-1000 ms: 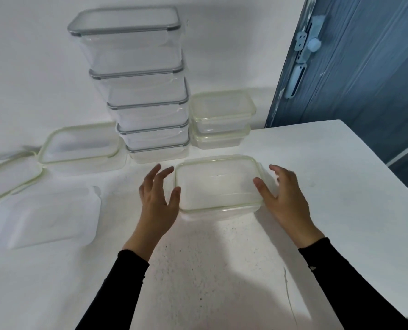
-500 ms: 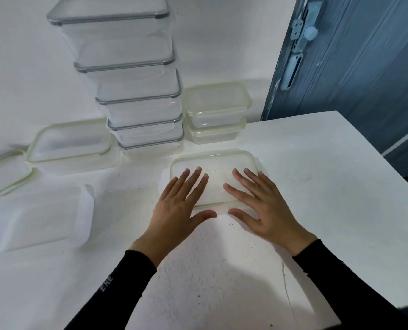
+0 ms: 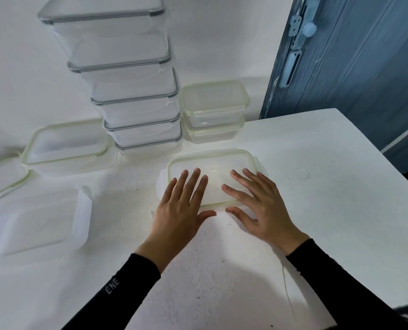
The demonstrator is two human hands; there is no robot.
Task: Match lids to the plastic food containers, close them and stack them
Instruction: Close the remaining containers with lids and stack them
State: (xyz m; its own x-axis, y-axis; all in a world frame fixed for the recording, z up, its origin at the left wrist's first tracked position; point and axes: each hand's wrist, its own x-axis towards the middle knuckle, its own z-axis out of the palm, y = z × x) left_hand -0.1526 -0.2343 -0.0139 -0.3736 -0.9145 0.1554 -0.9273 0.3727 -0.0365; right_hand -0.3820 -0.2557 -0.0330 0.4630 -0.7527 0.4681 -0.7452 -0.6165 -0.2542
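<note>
Your left hand: fingers straight, pressed flat on the lid
Your right hand: fingers spread, pressed flat on it too
Green-rimmed container: on the white table, before the tall stack and the short stack

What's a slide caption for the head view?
Left hand and right hand press flat on the green-rimmed lid; tall grey-rimmed stack behind.

A white surface lies under the fingers. Beyond them, rightward, stands a blue door with a latch.
</note>
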